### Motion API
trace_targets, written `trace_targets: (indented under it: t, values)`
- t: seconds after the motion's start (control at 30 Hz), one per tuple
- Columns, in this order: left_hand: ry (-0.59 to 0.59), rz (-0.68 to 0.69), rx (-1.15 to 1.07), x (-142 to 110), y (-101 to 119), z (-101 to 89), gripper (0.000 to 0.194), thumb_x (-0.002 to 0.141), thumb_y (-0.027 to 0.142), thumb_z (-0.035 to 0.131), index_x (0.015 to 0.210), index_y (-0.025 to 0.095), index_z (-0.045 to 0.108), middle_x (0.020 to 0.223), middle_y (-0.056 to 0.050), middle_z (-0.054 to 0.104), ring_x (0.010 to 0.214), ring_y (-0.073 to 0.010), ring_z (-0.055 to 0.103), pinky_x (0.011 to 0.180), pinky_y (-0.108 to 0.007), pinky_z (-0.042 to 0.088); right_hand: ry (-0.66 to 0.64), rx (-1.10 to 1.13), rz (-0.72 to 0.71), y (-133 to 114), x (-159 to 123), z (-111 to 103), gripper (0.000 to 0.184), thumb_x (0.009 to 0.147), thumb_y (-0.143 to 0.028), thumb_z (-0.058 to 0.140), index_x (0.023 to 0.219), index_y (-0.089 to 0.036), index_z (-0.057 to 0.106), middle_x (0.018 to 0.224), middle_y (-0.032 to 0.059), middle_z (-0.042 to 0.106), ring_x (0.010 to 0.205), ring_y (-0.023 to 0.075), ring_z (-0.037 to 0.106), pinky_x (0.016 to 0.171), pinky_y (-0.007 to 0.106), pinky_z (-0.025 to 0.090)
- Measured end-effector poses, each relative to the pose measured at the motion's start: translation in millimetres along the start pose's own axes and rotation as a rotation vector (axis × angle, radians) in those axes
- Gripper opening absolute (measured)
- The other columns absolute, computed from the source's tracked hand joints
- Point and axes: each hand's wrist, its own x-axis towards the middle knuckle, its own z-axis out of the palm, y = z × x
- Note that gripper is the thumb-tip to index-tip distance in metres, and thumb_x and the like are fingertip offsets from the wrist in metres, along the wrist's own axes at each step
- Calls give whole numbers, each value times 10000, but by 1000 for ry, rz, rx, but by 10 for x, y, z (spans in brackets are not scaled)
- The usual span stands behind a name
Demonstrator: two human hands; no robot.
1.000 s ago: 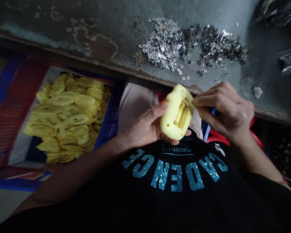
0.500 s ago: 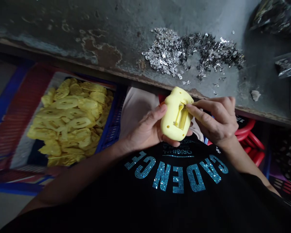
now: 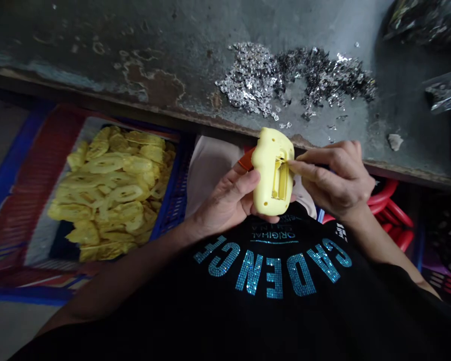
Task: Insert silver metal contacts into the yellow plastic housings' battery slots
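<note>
While my left hand wraps the yellow plastic casing firmly | my right hand pinches nearly shut at its slot | anything held: cannot tell

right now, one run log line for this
left hand holds yellow plastic case | right hand fingertips at case slot | silver metal bits on bench | yellow parts in blue crate

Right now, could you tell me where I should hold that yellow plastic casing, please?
Take the yellow plastic casing by its rounded top end, from the far side: the left hand cradles its lower body, the right hand's fingers touch the slot.
</note>
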Motion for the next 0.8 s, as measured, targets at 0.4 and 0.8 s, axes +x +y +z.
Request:
trace_targets:
  t: [0.4, 0.8]
  values:
    - [152, 142, 307, -110, 27, 130, 689, 976, 407, 980, 1620, 369, 738, 1383, -50, 884, 1135, -267, 875, 884, -278, 712, -310, 535, 451, 148, 199, 82, 561, 1015, -425, 870, 1522, -264, 693, 1348, 95, 785, 1047, 241, 804, 852, 388, 711]
    - [179, 217, 538, -185, 40, -226, 576, 1011, 427, 952, 1547, 242, 849, 1238, -95, 905, 981, -189, 821, 870, -225, 662, -33, 434, 347, 74, 130, 447, 634, 1000, -327, 905, 1595, -358, 686, 1296, 76, 797, 1086, 279, 776, 874, 430, 705]
